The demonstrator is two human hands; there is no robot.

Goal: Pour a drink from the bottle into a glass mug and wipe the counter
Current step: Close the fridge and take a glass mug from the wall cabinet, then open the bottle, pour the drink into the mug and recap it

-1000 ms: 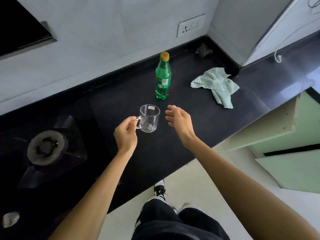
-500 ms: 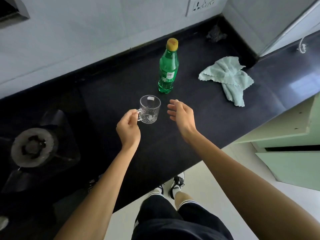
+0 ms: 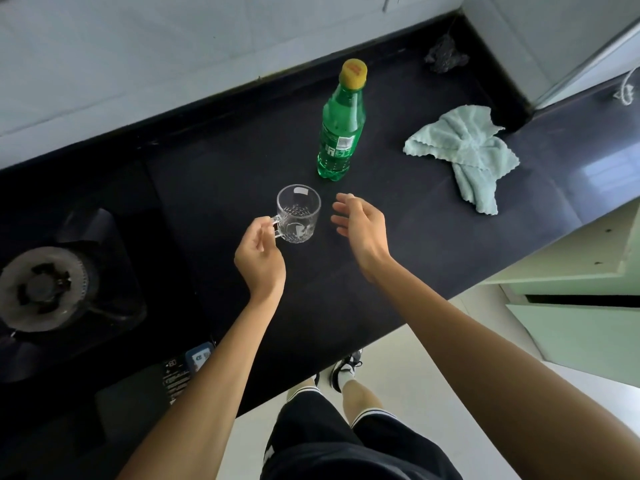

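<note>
At tabletop (image 3: 398,258) centre, left hand (image 3: 260,258) pinches the mug (image 3: 298,213) handle; right hand (image 3: 360,223), loosely spread and empty, should next take the capped bottle (image 3: 341,133) at 12 o'clock.

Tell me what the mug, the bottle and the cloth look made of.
The mug: clear glass, seemingly, with a cut pattern low on its wall. The bottle: translucent green plastic, probably, glossy, yellow cap. The cloth: pale green fluffy fabric, likely microfibre, matte, scalloped edges.
</note>
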